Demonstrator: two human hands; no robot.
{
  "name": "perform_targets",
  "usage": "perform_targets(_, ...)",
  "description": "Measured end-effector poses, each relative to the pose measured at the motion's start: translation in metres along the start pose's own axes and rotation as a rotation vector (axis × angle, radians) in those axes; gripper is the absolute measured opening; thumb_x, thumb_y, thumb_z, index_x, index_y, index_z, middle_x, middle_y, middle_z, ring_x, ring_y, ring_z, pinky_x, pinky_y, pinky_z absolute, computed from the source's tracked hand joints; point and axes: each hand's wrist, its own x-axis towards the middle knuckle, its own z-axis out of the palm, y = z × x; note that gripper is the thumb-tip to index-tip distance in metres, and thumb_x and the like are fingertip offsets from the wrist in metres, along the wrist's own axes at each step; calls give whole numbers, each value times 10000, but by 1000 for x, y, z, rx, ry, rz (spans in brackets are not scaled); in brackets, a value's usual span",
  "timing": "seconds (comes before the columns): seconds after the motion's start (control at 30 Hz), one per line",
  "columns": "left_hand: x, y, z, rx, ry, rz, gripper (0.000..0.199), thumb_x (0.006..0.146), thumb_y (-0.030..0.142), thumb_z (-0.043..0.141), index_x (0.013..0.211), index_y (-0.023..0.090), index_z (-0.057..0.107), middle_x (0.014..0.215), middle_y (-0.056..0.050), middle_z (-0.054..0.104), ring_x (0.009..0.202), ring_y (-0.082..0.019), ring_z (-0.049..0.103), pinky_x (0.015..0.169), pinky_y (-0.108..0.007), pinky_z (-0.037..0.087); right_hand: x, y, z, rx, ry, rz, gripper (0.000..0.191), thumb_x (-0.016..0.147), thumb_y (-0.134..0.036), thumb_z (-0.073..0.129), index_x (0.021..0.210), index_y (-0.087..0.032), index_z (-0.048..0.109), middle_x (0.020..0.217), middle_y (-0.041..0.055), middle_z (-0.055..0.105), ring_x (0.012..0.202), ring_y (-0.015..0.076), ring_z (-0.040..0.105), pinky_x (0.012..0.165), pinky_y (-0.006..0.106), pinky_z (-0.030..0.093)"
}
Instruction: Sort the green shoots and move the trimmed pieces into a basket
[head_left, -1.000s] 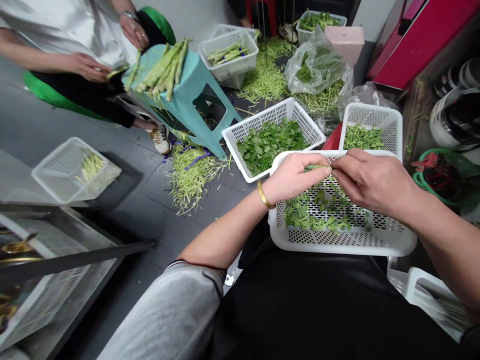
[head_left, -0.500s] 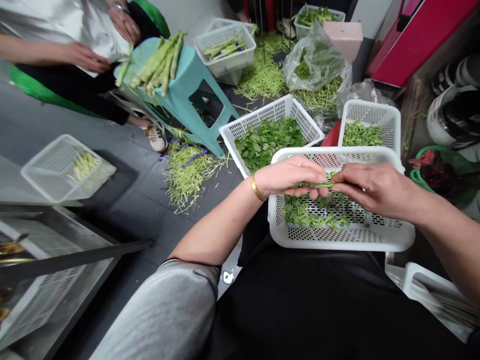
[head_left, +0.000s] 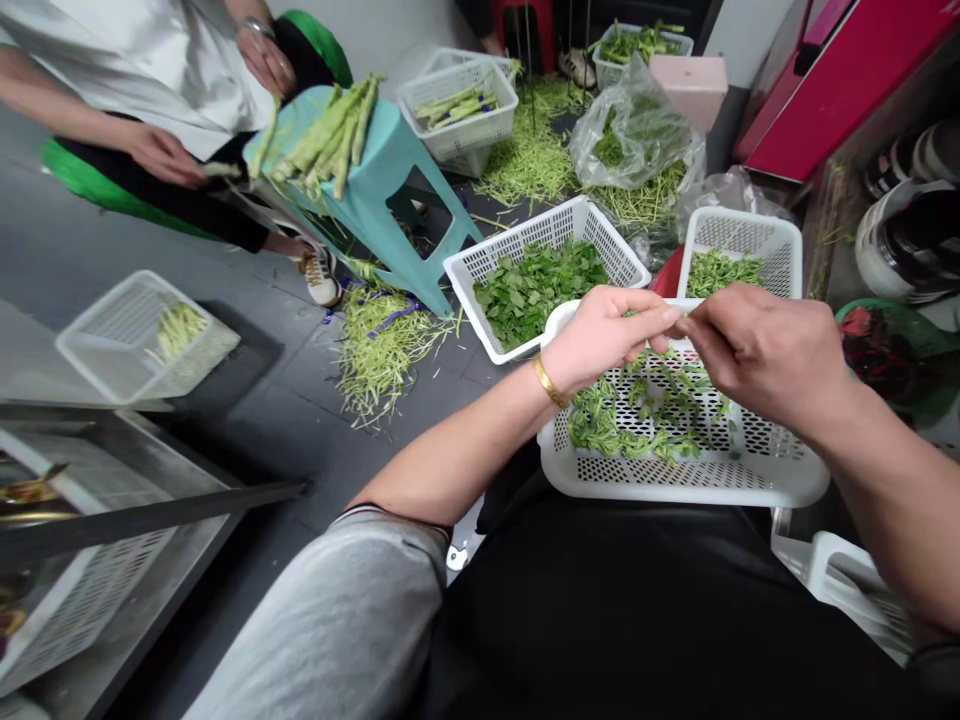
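My left hand point(head_left: 609, 338), with a gold bracelet at the wrist, is closed in a pinch. Its fingertips meet those of my right hand point(head_left: 765, 350), which is also pinched shut. Whatever is between the fingers is too small or hidden to make out. Both hands are above the far side of a white perforated basket point(head_left: 690, 488) in front of me. Inside it, leafy green sprigs point(head_left: 622, 432) lie mostly to the left, with a few loose leaves near the middle.
Beyond stand a white basket point(head_left: 616, 245) of picked leaves and a smaller basket point(head_left: 784, 255) of greens. A turquoise stool point(head_left: 405, 150) carries thick green stalks point(head_left: 330, 140); a co-worker sits behind it. Peelings point(head_left: 382, 350) litter the floor. A metal shelf point(head_left: 172, 490) is at left.
Both hands have risen slightly, with the right turned knuckles-up. The green sprig visible between my fingers earlier no longer shows. The co-worker's hand has moved a little away from the stool.
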Motion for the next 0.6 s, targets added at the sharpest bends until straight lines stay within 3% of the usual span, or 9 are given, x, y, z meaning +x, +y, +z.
perform_targets(0.07,-3,-8,10,-67,156,4,315,1039,362,734,794,164,755,681,12,681,481,-40,406,481,-204,315,0,-11,4,-63,16,129,486,1166,-476,336,876,-213,625,897,159,701,697,222,583,604,364,276)
perform_targets(0.17,-14,-8,11,34,246,127,268,997,231,752,734,183,741,688,7,668,604,-85,516,591,-221,422,-6,-15,0,7,9,127,424,1142,-432,389,838,-217,592,828,145,680,657,210,553,590,364,284)
perform_targets(0.3,-32,10,-4,80,270,270,140,878,125,829,769,203,788,762,-19,682,825,-151,632,729,-260,504,-19,17,-14,368,-31,113,410,1143,-428,472,788,-239,552,673,64,633,609,187,555,603,344,424)
perform_targets(0.37,-36,16,-14,-18,257,228,91,870,166,846,805,197,791,789,-22,697,779,-136,625,662,-246,484,-22,37,-10,339,-186,103,326,1104,-364,542,826,-228,644,690,61,652,604,179,561,596,338,430)
perform_targets(0.43,-35,15,-24,-158,236,147,130,875,250,847,807,183,759,784,-22,707,659,-97,574,543,-211,410,-22,45,4,95,-371,59,207,1021,-233,575,952,-201,766,813,98,705,577,158,518,536,328,334)
perform_targets(0.5,-31,12,-34,-296,209,63,230,889,337,820,783,170,704,735,-19,692,552,-66,503,445,-182,308,-17,35,23,-95,-481,-25,306,990,-173,556,1143,-204,820,1012,136,740,587,143,490,504,318,237)
perform_targets(0.6,-29,7,-42,-431,167,-43,351,944,426,754,747,168,622,656,-7,636,472,-49,455,379,-157,240,-2,-3,52,-101,-506,-206,366,1061,-211,519,1305,-245,790,1184,131,734,671,152,528,518,297,215)
